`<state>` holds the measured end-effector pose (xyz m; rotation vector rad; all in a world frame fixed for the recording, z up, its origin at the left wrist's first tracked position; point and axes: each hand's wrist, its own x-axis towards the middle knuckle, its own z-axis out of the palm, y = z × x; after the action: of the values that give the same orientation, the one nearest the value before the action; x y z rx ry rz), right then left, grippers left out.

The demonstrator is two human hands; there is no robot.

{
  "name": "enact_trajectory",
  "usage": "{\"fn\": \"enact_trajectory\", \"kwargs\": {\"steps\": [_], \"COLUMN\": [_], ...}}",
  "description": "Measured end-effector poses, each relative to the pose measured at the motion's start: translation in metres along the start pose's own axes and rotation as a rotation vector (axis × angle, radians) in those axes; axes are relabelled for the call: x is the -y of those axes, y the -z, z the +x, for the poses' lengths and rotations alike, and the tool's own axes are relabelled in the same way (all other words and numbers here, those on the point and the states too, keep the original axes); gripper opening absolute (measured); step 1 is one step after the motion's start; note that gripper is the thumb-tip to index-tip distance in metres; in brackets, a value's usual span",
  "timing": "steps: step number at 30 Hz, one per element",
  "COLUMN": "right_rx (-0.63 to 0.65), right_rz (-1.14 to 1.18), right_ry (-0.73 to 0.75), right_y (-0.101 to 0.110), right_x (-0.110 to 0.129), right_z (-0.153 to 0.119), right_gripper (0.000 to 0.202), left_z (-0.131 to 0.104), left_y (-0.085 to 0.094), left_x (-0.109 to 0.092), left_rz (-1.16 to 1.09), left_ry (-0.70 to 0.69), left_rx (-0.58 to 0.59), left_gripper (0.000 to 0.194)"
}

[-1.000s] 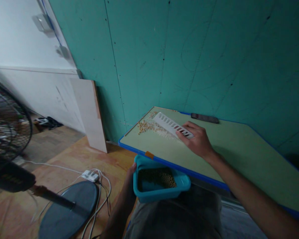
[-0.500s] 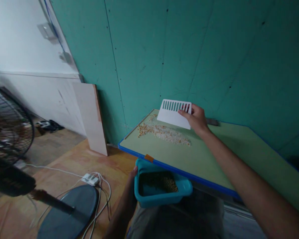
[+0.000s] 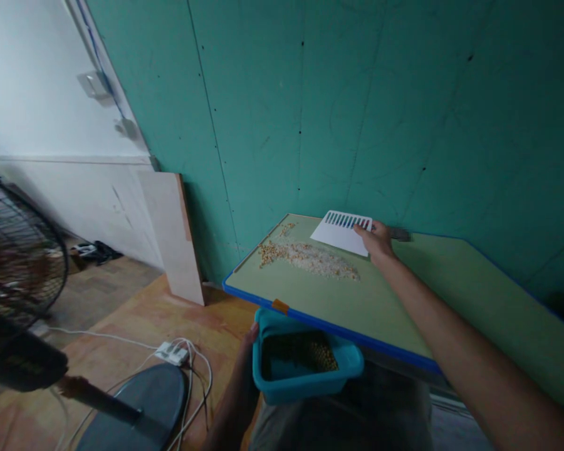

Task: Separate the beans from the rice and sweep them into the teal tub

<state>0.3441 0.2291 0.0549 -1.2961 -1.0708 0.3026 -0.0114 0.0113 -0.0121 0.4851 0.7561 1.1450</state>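
Head view, and a white slotted scraper [image 3: 341, 240] is gripped by the right hand [image 3: 378, 241] at one end, thumb over the slots, so its long plain edge is apparently left free. Left of that hand, mixed grains [image 3: 310, 259] are strewn across the table [image 3: 329, 300], untouched by the scraper. Lower down, a blue tub [image 3: 305, 389] is grasped by the left hand [image 3: 247, 351], thumb at the rim, fingers hidden; it is held opening upward beneath the table's near edge, presumably so the contents [image 3: 323, 357] are kept in.
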Motion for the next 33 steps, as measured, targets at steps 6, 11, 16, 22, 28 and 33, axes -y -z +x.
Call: {"fn": "enact_trajectory", "kwargs": {"steps": [6, 11, 16, 22, 28, 33], "right_rx": [0.035, 0.097, 0.159, 0.278, 0.323, 0.271], "right_rz": [0.038, 0.060, 0.091, 0.161, 0.161, 0.149], "right_ry": [-0.110, -0.118, -0.117, -0.114, -0.074, -0.031], "right_y": [-0.008, -0.014, -0.017, -0.019, -0.015, -0.015], "right_x": [0.003, 0.020, 0.036, 0.057, 0.075, 0.082], "right_z": [-0.010, -0.019, -0.027, -0.036, -0.040, -0.043], "right_gripper": [0.042, 0.042, 0.051, 0.052, 0.048, 0.043], "left_z": [0.004, 0.005, 0.004, -0.001, -0.001, 0.003], "left_y": [0.007, 0.011, 0.007, 0.002, 0.002, 0.006], "left_x": [0.004, 0.008, 0.006, 0.003, 0.004, 0.004], "left_rz": [-0.008, -0.020, -0.059, -0.037, -0.034, -0.031], "left_ry": [-0.027, -0.050, -0.028, -0.038, -0.038, -0.032], "left_rx": [-0.004, -0.001, 0.010, 0.026, 0.027, 0.043], "left_gripper": [0.057, 0.053, 0.058, 0.061, 0.057, 0.062]}}
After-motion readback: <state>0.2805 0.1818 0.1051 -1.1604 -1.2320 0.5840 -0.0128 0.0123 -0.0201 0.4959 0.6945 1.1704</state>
